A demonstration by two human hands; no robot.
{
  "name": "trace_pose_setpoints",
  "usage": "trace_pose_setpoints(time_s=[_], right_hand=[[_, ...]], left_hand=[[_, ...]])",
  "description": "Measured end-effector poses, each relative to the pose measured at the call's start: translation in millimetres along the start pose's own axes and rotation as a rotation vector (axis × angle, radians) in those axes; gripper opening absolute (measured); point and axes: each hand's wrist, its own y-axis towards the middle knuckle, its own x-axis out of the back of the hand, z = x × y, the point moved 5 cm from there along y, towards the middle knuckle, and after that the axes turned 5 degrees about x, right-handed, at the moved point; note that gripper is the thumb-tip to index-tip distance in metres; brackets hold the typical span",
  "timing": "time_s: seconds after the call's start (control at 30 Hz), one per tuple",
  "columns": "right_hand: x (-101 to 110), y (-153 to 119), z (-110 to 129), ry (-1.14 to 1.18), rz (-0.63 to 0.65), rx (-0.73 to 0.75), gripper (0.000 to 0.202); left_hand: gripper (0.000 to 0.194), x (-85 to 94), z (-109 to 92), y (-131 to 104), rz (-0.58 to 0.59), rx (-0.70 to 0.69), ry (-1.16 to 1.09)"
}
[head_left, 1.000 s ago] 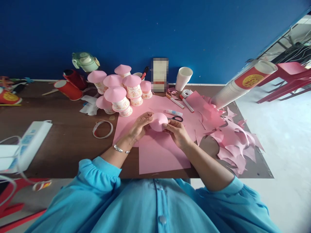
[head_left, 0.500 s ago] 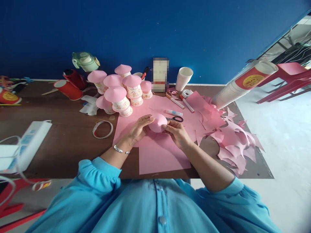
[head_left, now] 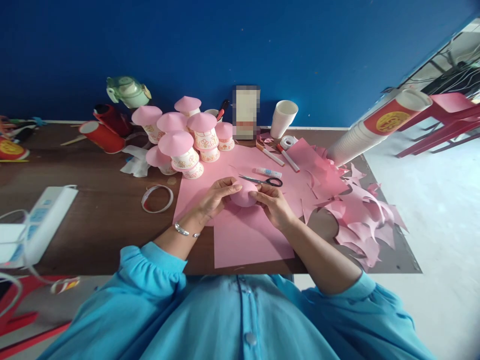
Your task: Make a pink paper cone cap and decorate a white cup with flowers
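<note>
Between my two hands is a small pink paper cone (head_left: 244, 196), held above pink paper sheets (head_left: 251, 245). My left hand (head_left: 220, 194) pinches its left edge between thumb and fingers. On the right edge, my right hand (head_left: 273, 201) grips it the same way. Just beyond the cone lie black-handled scissors (head_left: 273, 182), with a glue stick (head_left: 268, 172) behind them. To the left stand several decorated paper cups topped with pink cone roofs (head_left: 176, 144).
A roll of tape (head_left: 157, 198) lies left of the sheets. Pink paper scraps (head_left: 363, 215) cover the right side, near a leaning stack of cups (head_left: 360, 137). Two markers (head_left: 288, 158) and a white cup (head_left: 284, 120) are at the back. A power strip (head_left: 45, 220) lies far left.
The cone has tilted in my hands, its tip turning away from clear view. It sits slightly lower, so the scissors' blades now show behind it.
</note>
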Motion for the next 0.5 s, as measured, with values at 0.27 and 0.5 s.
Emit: trace_pose_setpoints(time_s=[0.27, 0.5], right_hand=[[4.2, 0.9, -1.4, -0.028, -0.051, 0.035, 0.042], [9.4, 2.5, -0.1, -0.049, -0.103, 0.087, 0.042]], left_hand=[[0.029, -3.0, -0.7, -1.3, -0.008, -0.008, 0.023], [0.028, 0.4, -2.1, -0.4, -0.063, -0.042, 0.008]])
